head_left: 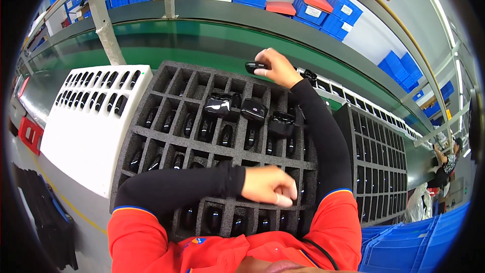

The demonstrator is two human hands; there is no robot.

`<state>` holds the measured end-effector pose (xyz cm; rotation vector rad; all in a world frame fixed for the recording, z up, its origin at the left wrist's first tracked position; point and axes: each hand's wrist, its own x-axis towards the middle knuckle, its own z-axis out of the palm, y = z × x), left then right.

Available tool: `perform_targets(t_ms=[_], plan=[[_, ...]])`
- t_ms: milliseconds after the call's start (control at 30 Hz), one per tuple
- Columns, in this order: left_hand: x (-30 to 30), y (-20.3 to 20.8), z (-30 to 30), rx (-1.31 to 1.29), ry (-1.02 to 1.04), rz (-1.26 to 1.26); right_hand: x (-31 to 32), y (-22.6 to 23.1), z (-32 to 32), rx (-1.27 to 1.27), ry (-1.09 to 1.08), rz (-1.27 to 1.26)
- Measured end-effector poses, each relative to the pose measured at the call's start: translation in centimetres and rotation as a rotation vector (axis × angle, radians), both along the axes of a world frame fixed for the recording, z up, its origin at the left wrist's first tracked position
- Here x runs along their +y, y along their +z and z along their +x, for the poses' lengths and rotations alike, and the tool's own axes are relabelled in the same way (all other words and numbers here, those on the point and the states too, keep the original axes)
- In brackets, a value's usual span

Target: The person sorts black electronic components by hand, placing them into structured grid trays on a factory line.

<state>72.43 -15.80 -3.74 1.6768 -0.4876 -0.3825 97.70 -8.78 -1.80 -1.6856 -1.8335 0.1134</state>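
- Head view: right hand grasps a small black piece between thumb and fingers, above the green belt; piece juts leftward, leaving most of it uncovered.
- Left hand loosely curled over the grey foam tray; no piece shows in it, but whether the fingertips pinch anything cannot be told.
- Tray cells hold similar dark pieces singly, presumably to prevent rubbing.
- Glossy black bundles sit across the dividers, apparently too wide for the cells.
- White foam tray at left: dark pieces in fitted slots, likely for steadiness.
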Motion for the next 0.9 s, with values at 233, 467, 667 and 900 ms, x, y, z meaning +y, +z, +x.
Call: perform_targets(t_ms=[233,467,667,900], plan=[[12.5,6.2,0.7,-0.482,1.013,0.55,-1.4,2.5,1.8,-0.019,0.11,-0.152],[19.4,3.2,-0.2,-0.098,0.751,0.43,-5.3,-0.4,14.8,-0.106,-0.607,0.199],[20.5,2.0,0.2,-0.04,0.734,0.458,-8.3,-6.6,21.1,-0.186,-0.967,0.011],[20.6,0.6,1.9,-0.046,0.789,0.37,-8.1,-8.1,23.1,-0.177,-0.894,-0.154]])
